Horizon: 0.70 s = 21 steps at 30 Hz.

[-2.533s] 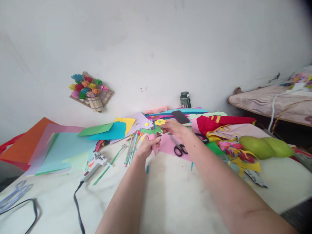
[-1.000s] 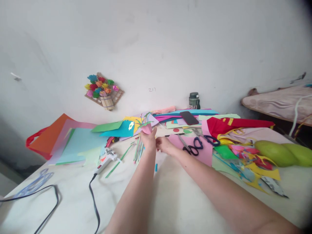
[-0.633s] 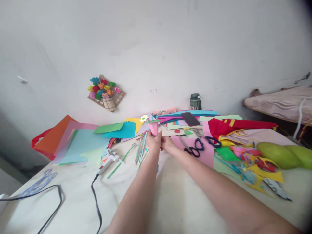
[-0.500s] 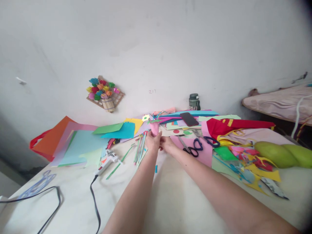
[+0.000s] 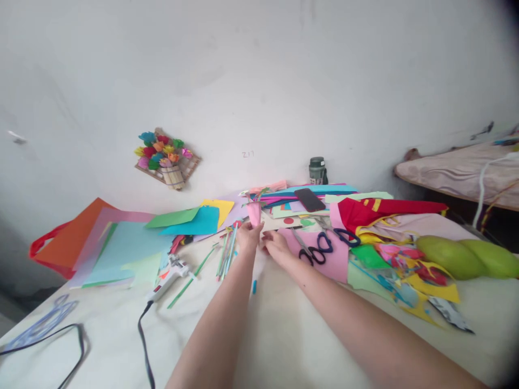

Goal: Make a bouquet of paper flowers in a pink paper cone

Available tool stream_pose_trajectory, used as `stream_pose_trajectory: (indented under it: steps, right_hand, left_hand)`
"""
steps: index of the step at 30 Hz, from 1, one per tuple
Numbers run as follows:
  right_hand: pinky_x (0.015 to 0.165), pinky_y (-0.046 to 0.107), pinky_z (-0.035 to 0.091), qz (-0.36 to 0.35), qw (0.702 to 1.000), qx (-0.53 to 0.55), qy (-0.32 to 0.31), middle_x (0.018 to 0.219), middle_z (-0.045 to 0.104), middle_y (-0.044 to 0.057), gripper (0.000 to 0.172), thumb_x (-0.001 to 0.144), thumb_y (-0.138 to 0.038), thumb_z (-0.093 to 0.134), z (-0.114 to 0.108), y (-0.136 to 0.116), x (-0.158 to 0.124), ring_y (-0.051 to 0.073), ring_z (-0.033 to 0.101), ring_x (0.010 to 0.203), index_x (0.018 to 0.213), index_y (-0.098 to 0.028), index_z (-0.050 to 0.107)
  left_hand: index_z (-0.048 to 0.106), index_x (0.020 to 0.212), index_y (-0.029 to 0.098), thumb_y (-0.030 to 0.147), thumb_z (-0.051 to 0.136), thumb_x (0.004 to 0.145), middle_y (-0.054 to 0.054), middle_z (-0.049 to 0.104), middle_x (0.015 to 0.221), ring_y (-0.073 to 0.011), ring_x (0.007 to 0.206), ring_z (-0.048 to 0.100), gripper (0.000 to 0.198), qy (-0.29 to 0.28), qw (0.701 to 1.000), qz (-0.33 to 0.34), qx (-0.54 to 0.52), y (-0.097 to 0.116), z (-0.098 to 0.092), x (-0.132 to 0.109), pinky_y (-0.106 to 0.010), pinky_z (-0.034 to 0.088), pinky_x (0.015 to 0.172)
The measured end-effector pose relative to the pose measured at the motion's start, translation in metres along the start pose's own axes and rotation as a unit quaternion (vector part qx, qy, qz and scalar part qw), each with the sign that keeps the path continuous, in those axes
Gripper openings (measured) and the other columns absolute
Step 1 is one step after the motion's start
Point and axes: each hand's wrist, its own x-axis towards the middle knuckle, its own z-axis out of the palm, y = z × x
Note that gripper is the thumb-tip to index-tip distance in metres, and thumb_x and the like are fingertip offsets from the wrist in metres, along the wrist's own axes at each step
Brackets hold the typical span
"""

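My left hand [image 5: 248, 236] is closed around a pink paper cone [image 5: 254, 213] standing upright above the table. Green leaf-like pieces and a small pale flower [image 5: 243, 193] stick out of its top. My right hand [image 5: 275, 244] is just to the right of my left hand, its fingers loosely bent and slightly apart, with nothing visible in them. To the left of my left hand lie several thin paper sticks [image 5: 227, 251]. Two pairs of scissors, one black-handled [image 5: 312, 254] and one blue-handled [image 5: 346, 236], lie right of my right hand near a pink sheet [image 5: 336, 265].
A white glue gun [image 5: 170, 278] with a black cord lies at left, beside coloured paper sheets [image 5: 130, 243]. A phone [image 5: 310, 200] and a dark bottle [image 5: 317, 171] are at the back. Paper scraps [image 5: 430, 281] and green fruit-like objects [image 5: 450, 256] lie at right. A flower ornament [image 5: 166, 156] hangs on the wall.
My right hand has drawn slightly apart from my left hand and the pink cone. The cone's top has turned, so the flower shows less. The view has shifted a little.
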Motion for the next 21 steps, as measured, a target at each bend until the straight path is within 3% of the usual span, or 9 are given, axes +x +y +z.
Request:
stream_pose_trajectory:
  steps: [4, 14, 21]
  right_hand:
    - [0.057, 0.023, 0.049, -0.016, 0.997, -0.053, 0.061, 0.097, 0.068, 0.009, 0.032, 0.08, -0.01, 0.044, -0.001, 0.008, 0.001, 0.012, 0.063, 0.063, 0.105, -0.015, 0.063]
    - [0.067, 0.026, 0.051, -0.027, 0.994, -0.091, 0.062, 0.099, 0.069, 0.01, 0.03, 0.083, -0.013, 0.045, 0.006, 0.015, 0.002, 0.015, 0.066, 0.072, 0.109, -0.013, 0.061]
    - [0.072, 0.03, 0.053, -0.035, 0.993, -0.087, 0.078, 0.095, 0.069, 0.008, 0.031, 0.081, -0.014, 0.048, 0.006, 0.017, 0.003, 0.018, 0.067, 0.08, 0.107, -0.014, 0.063]
  left_hand:
    - [0.067, 0.065, 0.015, 0.043, 0.068, 0.062, -0.001, 0.057, 0.05, -0.0168, 0.055, 0.057, 0.028, -0.004, 1.0, -0.005, 0.026, -0.005, 0.01, 0.013, -0.023, 0.035, 0.048]
    - [0.071, 0.078, 0.015, 0.043, 0.067, 0.067, -0.008, 0.071, 0.072, -0.0235, 0.076, 0.067, 0.031, 0.018, 0.991, -0.039, 0.126, -0.005, 0.028, 0.044, -0.027, 0.044, 0.063]
    - [0.069, 0.094, 0.013, 0.041, 0.067, 0.069, -0.013, 0.072, 0.09, -0.027, 0.089, 0.067, 0.038, 0.04, 0.986, -0.042, 0.155, -0.002, 0.029, 0.047, -0.03, 0.046, 0.074]
